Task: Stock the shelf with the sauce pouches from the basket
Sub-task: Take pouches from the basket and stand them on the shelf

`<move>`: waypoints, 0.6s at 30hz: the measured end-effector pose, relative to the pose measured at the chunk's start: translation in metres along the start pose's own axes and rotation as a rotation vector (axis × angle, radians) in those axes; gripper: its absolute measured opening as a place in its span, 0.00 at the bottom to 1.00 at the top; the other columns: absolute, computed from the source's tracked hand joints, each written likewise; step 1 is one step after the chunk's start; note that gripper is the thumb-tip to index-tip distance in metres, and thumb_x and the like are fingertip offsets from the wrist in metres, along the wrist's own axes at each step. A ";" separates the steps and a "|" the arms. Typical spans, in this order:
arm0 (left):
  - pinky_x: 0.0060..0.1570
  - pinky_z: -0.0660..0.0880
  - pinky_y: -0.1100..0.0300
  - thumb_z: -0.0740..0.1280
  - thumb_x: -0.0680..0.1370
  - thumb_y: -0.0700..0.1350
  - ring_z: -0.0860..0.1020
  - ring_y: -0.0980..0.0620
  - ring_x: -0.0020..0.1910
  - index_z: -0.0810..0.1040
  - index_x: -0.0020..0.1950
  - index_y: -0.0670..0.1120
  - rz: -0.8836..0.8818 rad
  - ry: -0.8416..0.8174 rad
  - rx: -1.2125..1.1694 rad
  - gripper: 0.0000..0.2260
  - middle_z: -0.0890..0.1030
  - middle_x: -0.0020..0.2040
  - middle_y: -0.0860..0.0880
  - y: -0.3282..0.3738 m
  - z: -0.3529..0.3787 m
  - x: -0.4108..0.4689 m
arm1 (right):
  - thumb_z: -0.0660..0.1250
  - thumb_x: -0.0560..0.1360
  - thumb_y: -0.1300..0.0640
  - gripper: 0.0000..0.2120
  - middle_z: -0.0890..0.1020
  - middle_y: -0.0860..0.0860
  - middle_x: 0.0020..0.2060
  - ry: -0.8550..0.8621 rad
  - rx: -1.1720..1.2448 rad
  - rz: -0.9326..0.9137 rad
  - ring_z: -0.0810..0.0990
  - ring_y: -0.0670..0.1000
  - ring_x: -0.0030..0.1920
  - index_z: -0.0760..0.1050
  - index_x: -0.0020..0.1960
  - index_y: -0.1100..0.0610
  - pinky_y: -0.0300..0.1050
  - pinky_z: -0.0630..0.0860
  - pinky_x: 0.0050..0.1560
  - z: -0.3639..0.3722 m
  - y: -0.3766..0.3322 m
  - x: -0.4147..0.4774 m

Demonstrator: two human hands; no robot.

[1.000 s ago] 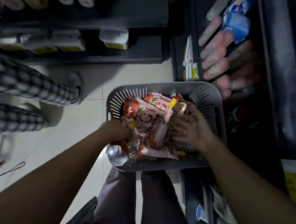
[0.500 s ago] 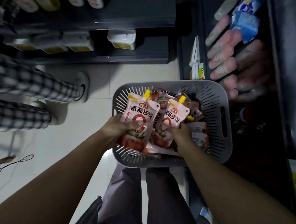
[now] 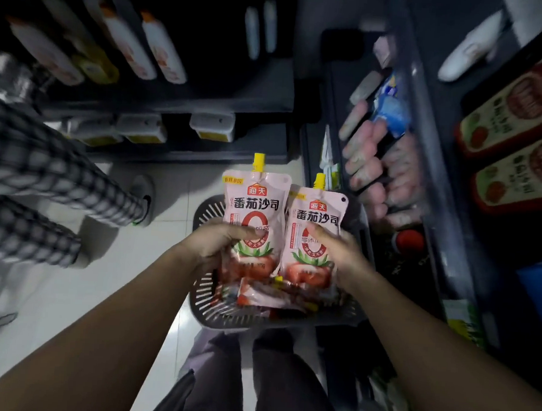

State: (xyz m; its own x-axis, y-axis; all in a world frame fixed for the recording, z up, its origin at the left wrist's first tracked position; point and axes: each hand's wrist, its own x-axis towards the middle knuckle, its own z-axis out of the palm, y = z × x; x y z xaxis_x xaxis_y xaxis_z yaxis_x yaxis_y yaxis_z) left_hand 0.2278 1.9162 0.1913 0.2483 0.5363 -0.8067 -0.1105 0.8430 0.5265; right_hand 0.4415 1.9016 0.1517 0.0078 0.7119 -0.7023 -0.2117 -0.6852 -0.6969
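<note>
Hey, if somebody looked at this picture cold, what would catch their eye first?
Probably the two pink sauce pouches with yellow caps, held upright side by side in the centre: the left pouch in the left hand and the right pouch in the right hand. Just below them sits the grey slotted basket with more pouches lying inside. At the far right, red sauce packs line a dark shelf.

Pink pouches (image 3: pixel 254 223), yellow caps, red tomato print; grey slotted basket (image 3: pixel 205 299); black-white checked trousers (image 3: pixel 42 177).
</note>
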 end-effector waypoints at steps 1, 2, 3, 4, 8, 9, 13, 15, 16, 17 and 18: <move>0.45 0.80 0.52 0.72 0.63 0.36 0.84 0.43 0.44 0.78 0.56 0.37 0.019 -0.008 0.016 0.22 0.85 0.47 0.40 0.007 0.003 -0.004 | 0.69 0.73 0.60 0.06 0.86 0.52 0.43 0.008 -0.005 -0.037 0.85 0.53 0.43 0.81 0.50 0.57 0.48 0.81 0.49 0.000 -0.007 -0.004; 0.46 0.80 0.50 0.73 0.63 0.36 0.84 0.43 0.45 0.79 0.56 0.37 0.038 -0.018 0.028 0.21 0.84 0.49 0.40 0.015 0.006 -0.008 | 0.69 0.73 0.60 0.08 0.86 0.53 0.43 0.011 -0.012 -0.078 0.85 0.53 0.44 0.81 0.51 0.58 0.49 0.81 0.49 0.000 -0.018 -0.009; 0.47 0.80 0.50 0.73 0.63 0.36 0.84 0.43 0.44 0.79 0.55 0.38 0.066 -0.028 0.040 0.20 0.84 0.49 0.39 0.024 0.009 -0.014 | 0.69 0.73 0.60 0.09 0.86 0.55 0.44 0.015 -0.020 -0.117 0.85 0.54 0.45 0.80 0.52 0.59 0.50 0.81 0.50 0.001 -0.029 -0.016; 0.46 0.80 0.51 0.72 0.63 0.37 0.84 0.44 0.43 0.80 0.53 0.38 0.100 -0.040 0.059 0.19 0.84 0.48 0.40 0.034 0.012 -0.022 | 0.69 0.72 0.60 0.10 0.85 0.56 0.46 0.016 -0.031 -0.160 0.85 0.54 0.46 0.80 0.53 0.59 0.50 0.80 0.50 0.002 -0.040 -0.023; 0.43 0.81 0.50 0.72 0.64 0.38 0.84 0.45 0.42 0.79 0.54 0.40 0.230 -0.119 0.137 0.18 0.85 0.47 0.40 0.081 0.027 -0.059 | 0.69 0.73 0.61 0.13 0.84 0.56 0.50 0.036 -0.046 -0.296 0.84 0.52 0.47 0.78 0.57 0.62 0.45 0.81 0.50 0.012 -0.086 -0.059; 0.46 0.81 0.47 0.73 0.64 0.38 0.84 0.43 0.43 0.79 0.55 0.39 0.271 -0.129 0.156 0.20 0.85 0.47 0.40 0.094 0.030 -0.067 | 0.69 0.73 0.60 0.13 0.84 0.56 0.51 0.045 -0.047 -0.334 0.83 0.53 0.49 0.78 0.57 0.61 0.46 0.80 0.52 0.016 -0.097 -0.070; 0.47 0.80 0.44 0.74 0.63 0.38 0.84 0.42 0.44 0.79 0.56 0.40 0.425 -0.178 0.212 0.21 0.84 0.49 0.39 0.136 0.045 -0.108 | 0.70 0.72 0.60 0.08 0.84 0.53 0.49 0.105 -0.032 -0.483 0.83 0.53 0.50 0.79 0.51 0.55 0.50 0.78 0.56 0.037 -0.134 -0.118; 0.36 0.81 0.53 0.71 0.63 0.37 0.85 0.46 0.38 0.80 0.52 0.41 0.498 -0.236 0.220 0.17 0.85 0.44 0.41 0.153 0.053 -0.131 | 0.71 0.71 0.61 0.06 0.85 0.54 0.48 0.146 -0.010 -0.556 0.84 0.53 0.47 0.79 0.48 0.55 0.50 0.79 0.54 0.045 -0.151 -0.142; 0.34 0.81 0.54 0.71 0.63 0.37 0.85 0.47 0.37 0.80 0.50 0.41 0.533 -0.268 0.223 0.16 0.85 0.43 0.41 0.160 0.056 -0.145 | 0.71 0.71 0.61 0.06 0.85 0.54 0.48 0.162 0.000 -0.602 0.84 0.51 0.46 0.79 0.48 0.55 0.48 0.80 0.52 0.048 -0.159 -0.155; 0.35 0.81 0.54 0.71 0.63 0.37 0.84 0.46 0.36 0.80 0.49 0.41 0.573 -0.292 0.230 0.15 0.86 0.43 0.41 0.165 0.059 -0.156 | 0.71 0.71 0.62 0.06 0.85 0.54 0.46 0.178 0.011 -0.649 0.84 0.48 0.42 0.79 0.47 0.55 0.44 0.81 0.48 0.051 -0.165 -0.168; 0.36 0.82 0.53 0.71 0.63 0.38 0.84 0.46 0.37 0.81 0.49 0.41 0.614 -0.313 0.238 0.15 0.86 0.42 0.41 0.171 0.063 -0.168 | 0.71 0.71 0.62 0.06 0.85 0.51 0.43 0.193 0.024 -0.691 0.84 0.45 0.39 0.79 0.46 0.55 0.39 0.81 0.42 0.052 -0.171 -0.182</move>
State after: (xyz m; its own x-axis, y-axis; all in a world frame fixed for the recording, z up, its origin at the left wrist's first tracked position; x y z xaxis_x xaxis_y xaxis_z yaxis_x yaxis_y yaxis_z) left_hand 0.2275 1.9678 0.4333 0.4766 0.8424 -0.2514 -0.1145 0.3430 0.9323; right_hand 0.4252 1.8972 0.4058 0.3203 0.9401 -0.1163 -0.1177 -0.0823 -0.9896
